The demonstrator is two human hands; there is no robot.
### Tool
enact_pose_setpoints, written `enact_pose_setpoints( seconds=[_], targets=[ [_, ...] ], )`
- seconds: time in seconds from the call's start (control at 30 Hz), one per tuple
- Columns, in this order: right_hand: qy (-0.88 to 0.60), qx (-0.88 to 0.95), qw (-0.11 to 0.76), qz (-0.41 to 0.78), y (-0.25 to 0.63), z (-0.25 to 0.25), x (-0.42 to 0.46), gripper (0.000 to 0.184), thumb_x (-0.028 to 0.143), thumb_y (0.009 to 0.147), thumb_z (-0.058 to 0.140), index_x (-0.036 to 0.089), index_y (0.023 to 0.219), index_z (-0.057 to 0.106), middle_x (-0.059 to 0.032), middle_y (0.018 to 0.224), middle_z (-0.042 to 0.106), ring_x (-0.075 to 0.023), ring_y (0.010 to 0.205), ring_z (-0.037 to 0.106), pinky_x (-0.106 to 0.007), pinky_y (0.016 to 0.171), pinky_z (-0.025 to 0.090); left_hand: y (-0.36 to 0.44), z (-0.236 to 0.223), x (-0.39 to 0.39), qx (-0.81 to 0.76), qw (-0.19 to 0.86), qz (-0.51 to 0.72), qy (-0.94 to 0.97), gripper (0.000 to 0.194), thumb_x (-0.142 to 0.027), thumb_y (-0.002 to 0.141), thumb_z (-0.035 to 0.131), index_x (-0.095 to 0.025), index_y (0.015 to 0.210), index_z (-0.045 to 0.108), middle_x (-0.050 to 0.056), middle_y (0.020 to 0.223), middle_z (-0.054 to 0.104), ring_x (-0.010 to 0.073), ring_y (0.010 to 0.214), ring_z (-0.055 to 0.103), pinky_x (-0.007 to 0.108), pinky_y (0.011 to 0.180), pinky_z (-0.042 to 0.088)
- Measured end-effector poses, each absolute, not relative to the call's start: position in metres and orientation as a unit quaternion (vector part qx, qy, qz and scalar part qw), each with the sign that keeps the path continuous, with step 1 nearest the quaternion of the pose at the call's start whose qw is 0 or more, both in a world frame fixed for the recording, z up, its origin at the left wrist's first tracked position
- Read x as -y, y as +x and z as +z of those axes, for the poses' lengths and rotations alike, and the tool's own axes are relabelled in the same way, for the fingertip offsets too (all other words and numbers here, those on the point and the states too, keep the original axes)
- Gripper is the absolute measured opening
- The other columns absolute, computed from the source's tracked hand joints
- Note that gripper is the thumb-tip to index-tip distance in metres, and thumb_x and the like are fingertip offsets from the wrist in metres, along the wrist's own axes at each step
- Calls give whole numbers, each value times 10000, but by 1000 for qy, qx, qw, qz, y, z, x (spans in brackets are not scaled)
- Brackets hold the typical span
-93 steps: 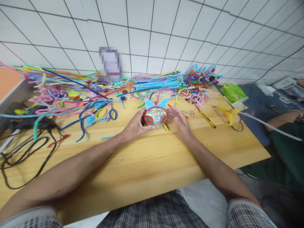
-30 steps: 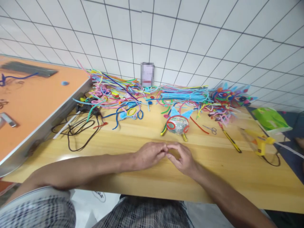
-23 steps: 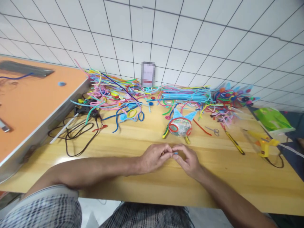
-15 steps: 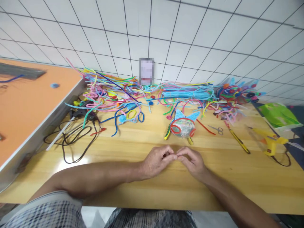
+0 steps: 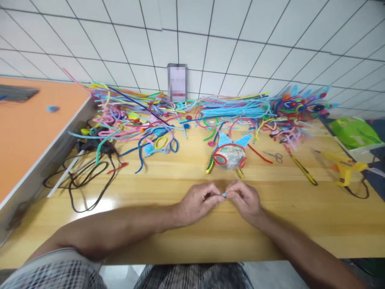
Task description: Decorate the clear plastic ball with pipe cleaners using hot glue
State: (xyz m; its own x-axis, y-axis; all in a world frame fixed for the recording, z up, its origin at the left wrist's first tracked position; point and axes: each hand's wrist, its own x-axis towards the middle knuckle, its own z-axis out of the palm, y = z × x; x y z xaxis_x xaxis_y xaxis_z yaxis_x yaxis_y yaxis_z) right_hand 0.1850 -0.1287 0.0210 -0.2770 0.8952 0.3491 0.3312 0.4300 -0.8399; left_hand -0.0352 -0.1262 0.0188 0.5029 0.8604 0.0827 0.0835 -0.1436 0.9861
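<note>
My left hand (image 5: 197, 202) and my right hand (image 5: 245, 200) rest on the wooden table (image 5: 180, 241), fingertips pinched together around a tiny light-blue piece (image 5: 224, 194). Both hands are closed on it. Just beyond them lies a craft head (image 5: 229, 156): a shiny ball with red pipe-cleaner rings and two light-blue ears, untouched. A yellow-green pipe cleaner (image 5: 209, 163) sticks out at its left side.
A long heap of coloured pipe cleaners (image 5: 144, 114) lines the tiled wall. Small scissors (image 5: 275, 156), a yellow craft knife (image 5: 303, 170) and a yellow glue gun (image 5: 343, 168) lie at right. Black cables (image 5: 84, 180) and an orange table (image 5: 21, 128) are at left. A green bag (image 5: 355, 134) sits far right.
My hands left the craft head, drew back to the near table and pinched a small blue piece together. The camera view has shifted, bringing the orange table into sight.
</note>
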Motion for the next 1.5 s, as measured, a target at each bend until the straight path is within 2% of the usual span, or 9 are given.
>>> enact_pose_setpoints(
  seconds=[0.27,0.5,0.63,0.73,0.87,1.0,1.13,1.3,1.5],
  targets=[
    [-446,727,427,300,182,24,137,395,529,1106,602,257,829,679,3,678,733,-159,582,684,-278,568,541,-34,15,130,-351,549,369,663,327,-406,1010,723,-174,789,660,-19,649,649,91,562,481,210,583,383],
    [-460,763,391,232,185,32,139,282,390,1100,622,260,861,694,5,699,755,-166,589,705,-284,586,528,-35,16,131,-358,482,371,709,382,-415,1059,657,-174,764,638,-28,626,593,99,578,479,215,596,387],
    [-449,776,383,220,187,34,136,234,338,1078,655,265,859,692,13,706,761,-164,588,696,-282,593,526,-35,14,131,-367,456,361,726,404,-422,1096,613,-178,774,628,-14,655,621,113,606,519,228,621,412],
    [-455,767,373,257,190,31,131,221,367,1073,660,262,883,698,14,729,757,-163,628,706,-271,619,543,-34,13,131,-366,438,366,735,384,-401,1112,595,-176,803,638,-7,681,636,118,621,551,231,636,421],
    [-452,738,373,334,192,25,125,243,483,1052,677,252,995,723,-20,861,793,-188,788,760,-285,723,603,-34,9,130,-369,412,378,743,335,-357,1107,589,-175,831,643,-7,709,641,122,642,569,226,643,416],
    [-430,739,358,375,191,26,126,273,431,1064,657,249,869,714,-5,786,761,-163,720,716,-270,700,573,-34,6,129,-367,396,386,748,292,-298,1080,605,-177,815,622,-24,694,618,113,626,556,212,631,396],
    [-433,720,379,388,189,30,130,268,380,1041,682,246,811,701,1,761,748,-160,709,701,-274,703,554,-35,6,131,-359,366,385,767,281,-283,1084,614,-179,824,623,-13,719,660,120,646,594,213,641,414],
    [-450,679,371,446,188,28,130,321,418,1004,694,235,740,690,8,695,703,-151,654,639,-274,651,493,-37,6,133,-345,322,380,796,322,-331,1127,583,-181,848,643,3,728,697,128,644,634,218,652,446],
    [-486,620,374,488,177,27,129,346,501,931,718,232,719,670,9,666,670,-154,648,597,-296,666,480,-41,3,128,-340,328,370,800,260,-297,1115,592,-186,906,700,0,745,731,125,640,656,211,650,463]
  ],
)
